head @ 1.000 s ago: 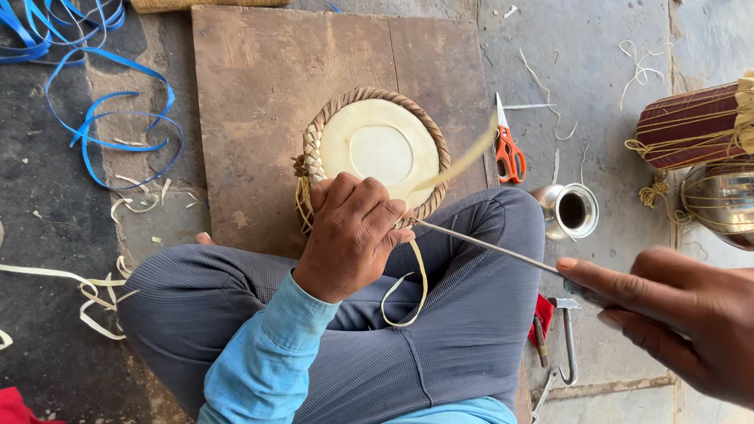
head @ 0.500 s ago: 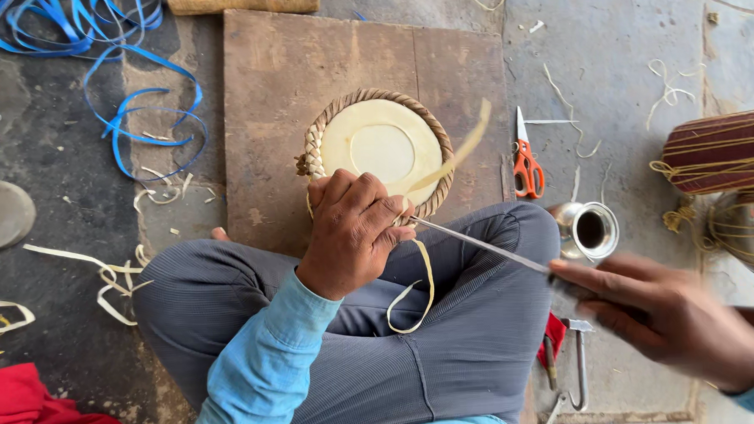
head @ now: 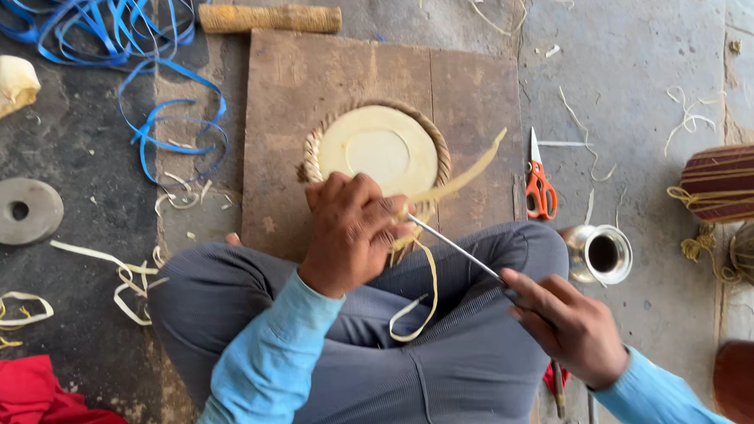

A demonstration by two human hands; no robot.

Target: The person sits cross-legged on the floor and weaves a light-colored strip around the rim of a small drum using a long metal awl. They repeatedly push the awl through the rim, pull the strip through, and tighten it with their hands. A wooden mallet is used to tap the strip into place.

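- Currently, your left hand (head: 352,230) is closed over the near rim of the round braided drumhead (head: 378,148), pinning it to the wooden board (head: 320,79) just ahead of your knees; the fingers are curled tight, so what lies beneath them cannot be seen.
- Your right hand (head: 568,326) is clenched round the handle end of a thin metal awl (head: 456,247), whose tip runs up to the left hand's fingertips.
- Risk: that point sits right against your left fingers. A slip or sudden give in the braid would likely drive it into them.
- Risk: the pale hide strip (head: 456,179) passes under the left hand and loops loose over your lap. A snag on the awl shaft could tear it or loosen the lacing.
- Risk: the small steel cup (head: 601,253) stands just beside your right knee; a wide elbow swing could knock it over.
- Orange-handled scissors (head: 538,184) lie on the floor beside the board's edge, blades pointing away from you.
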